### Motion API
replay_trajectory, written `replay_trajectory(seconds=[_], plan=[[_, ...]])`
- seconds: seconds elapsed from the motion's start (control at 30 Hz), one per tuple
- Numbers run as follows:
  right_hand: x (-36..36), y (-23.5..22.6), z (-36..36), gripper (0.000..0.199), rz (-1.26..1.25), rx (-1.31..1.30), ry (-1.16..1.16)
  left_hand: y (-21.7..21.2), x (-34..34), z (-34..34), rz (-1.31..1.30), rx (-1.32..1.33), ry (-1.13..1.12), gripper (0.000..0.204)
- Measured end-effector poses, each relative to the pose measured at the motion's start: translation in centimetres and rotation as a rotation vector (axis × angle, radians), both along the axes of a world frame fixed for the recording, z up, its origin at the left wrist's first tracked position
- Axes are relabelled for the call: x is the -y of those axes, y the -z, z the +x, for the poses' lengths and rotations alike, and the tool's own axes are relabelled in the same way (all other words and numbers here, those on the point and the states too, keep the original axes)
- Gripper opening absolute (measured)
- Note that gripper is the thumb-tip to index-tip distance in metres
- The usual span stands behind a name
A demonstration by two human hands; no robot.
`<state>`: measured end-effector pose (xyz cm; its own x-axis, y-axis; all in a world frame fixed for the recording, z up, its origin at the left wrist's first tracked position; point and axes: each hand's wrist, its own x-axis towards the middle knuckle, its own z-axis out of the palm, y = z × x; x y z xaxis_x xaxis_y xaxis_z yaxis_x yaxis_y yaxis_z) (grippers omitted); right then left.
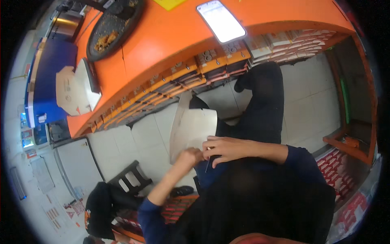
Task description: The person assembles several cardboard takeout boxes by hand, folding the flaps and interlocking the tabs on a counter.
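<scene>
A partly folded paperboard food box (193, 128), pale inside, rests over my lap with its walls standing up. My left hand (191, 157) is closed on the box's near edge. Right beside it, my right hand (225, 149) pinches the near right corner, its fingertips almost touching the left hand's. A thin dark strip (208, 166) shows below the right fingers; I cannot tell what it is. The fingertips of both hands are partly hidden.
An orange counter (162, 40) bears a lit phone (221, 20), a black tray (122, 40) with fried food bits, and another open box (77, 89). Stacked flat boxes (178, 73) fill the shelf beneath. A black stool (132, 177) and another person (99, 209) are at lower left.
</scene>
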<state>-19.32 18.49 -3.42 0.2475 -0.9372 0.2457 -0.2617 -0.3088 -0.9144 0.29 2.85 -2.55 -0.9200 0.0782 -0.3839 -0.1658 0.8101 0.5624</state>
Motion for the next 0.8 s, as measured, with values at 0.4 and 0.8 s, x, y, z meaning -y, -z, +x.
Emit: replay_trajectory(seconds=[0.4,0.8], plan=[[-1.9,1.3,-4.0,0.014,0.055,0.353,0.216,0.7,2.7,-3.5,0.471,0.022,-0.561,0.023],[-1.0,0.2,-4.1,0.037,0.253,0.278,0.927,-1.6,0.7,-7.3,0.472,-0.023,-0.685,0.019]])
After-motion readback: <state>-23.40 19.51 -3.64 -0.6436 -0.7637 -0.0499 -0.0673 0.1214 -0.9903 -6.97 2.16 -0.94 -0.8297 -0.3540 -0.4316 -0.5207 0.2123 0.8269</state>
